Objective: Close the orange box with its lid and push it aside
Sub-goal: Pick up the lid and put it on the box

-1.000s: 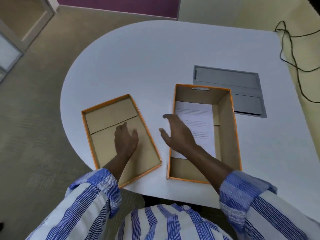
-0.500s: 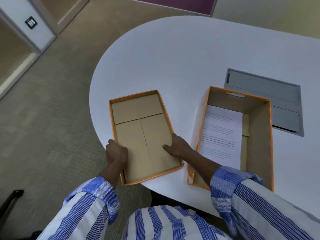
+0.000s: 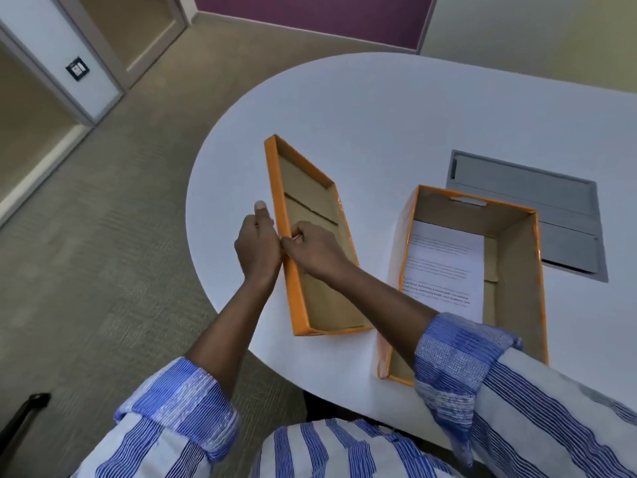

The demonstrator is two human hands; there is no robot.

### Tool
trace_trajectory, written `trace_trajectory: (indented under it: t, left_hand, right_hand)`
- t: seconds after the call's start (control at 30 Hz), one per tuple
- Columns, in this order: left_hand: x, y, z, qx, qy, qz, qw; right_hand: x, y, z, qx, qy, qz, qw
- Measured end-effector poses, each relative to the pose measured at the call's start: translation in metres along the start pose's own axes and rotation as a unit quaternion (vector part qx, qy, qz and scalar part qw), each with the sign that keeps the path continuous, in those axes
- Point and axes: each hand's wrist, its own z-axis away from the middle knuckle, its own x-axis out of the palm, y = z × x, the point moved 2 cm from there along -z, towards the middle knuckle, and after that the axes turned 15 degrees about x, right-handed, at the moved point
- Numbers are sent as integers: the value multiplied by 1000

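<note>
The orange lid (image 3: 312, 188), brown inside, is tilted up on its right long edge, with its left rim raised off the white table (image 3: 379, 108). My left hand (image 3: 256, 244) grips that raised left rim from outside. My right hand (image 3: 315, 248) holds the same rim from inside, fingers on the lid's brown surface. The open orange box (image 3: 513, 243) stands to the right on the table with a printed white sheet (image 3: 444, 267) lying in it. My right forearm crosses the box's near left corner.
A grey metal hatch (image 3: 537, 201) is set into the table behind the box. The table's rounded edge runs just left of the lid, with carpet floor below. A dark object (image 3: 20, 419) lies at the bottom left on the floor.
The lid lay flat with my hands on it; both hands have now closed on its left rim and tipped it up. The camera view has swung left.
</note>
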Motion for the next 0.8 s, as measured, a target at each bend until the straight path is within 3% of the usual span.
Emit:
trace_trajectory:
  t: [0.13, 0.23, 0.3, 0.37, 0.47, 0.53, 0.6, 0.73, 0.8]
  left_hand:
    - [19, 14, 3, -30, -13, 63, 997]
    - [35, 2, 11, -55, -47, 47, 996]
    - [43, -16, 21, -118, -82, 17, 989]
    - [47, -31, 33, -222, -140, 39, 964]
    - [54, -33, 52, -328, -243, 181, 895]
    - [62, -29, 59, -310, -264, 210, 889]
    - [70, -21, 65, -259, -265, 177, 912]
    - [88, 7, 75, -141, -257, 86, 952]
    - [102, 26, 84, -79, -278, 42, 957]
  right_hand:
    - [-34, 2, 1, -4, 28, -31, 999]
    - [-64, 9, 7, -4, -9, -125, 992]
    - [-84, 16, 13, -4, -44, -198, 979]
    - [-104, 26, 21, -3, -77, -264, 961]
    - [-134, 50, 37, -1, -107, -344, 933]
    - [-155, 71, 48, 7, -93, -367, 925]
    - [-177, 96, 59, 32, -35, -371, 927]
    - [-219, 155, 84, 120, 133, -252, 951]
    - [-230, 187, 95, 172, 181, -214, 944]
